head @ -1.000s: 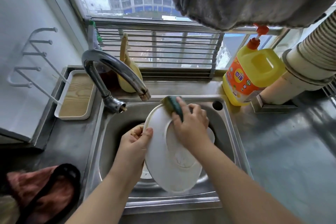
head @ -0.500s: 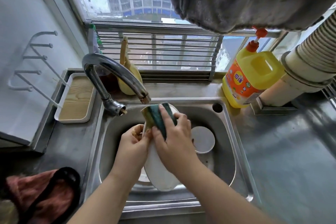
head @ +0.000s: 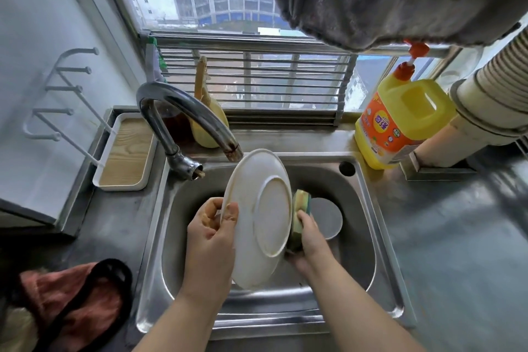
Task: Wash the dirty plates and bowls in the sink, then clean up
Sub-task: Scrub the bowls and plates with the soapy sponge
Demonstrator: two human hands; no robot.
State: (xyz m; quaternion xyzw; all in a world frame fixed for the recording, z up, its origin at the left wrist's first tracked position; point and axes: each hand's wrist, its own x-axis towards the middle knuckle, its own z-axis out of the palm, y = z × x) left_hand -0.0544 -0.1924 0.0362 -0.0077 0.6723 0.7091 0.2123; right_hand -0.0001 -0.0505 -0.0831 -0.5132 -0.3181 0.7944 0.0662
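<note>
grip: left hand (head: 210, 233) pinches the white plate (head: 258, 214) on edge above the sink (head: 368, 203), underside showing; right hand (head: 310, 240) clutches a sponge (head: 298, 216) at the plate's 3 o'clock rim. scrubbing under way, rinsing undone; another dish (head: 328, 218) waits at 3 o'clock.

The plate (head: 257, 217) stands on edge over the sink (head: 368, 208); tap (head: 183, 111) at eleven o'clock; tray (head: 125, 151) at ten; bottle (head: 400, 123) at two; sponge (head: 298, 220) touching the plate's right edge.
</note>
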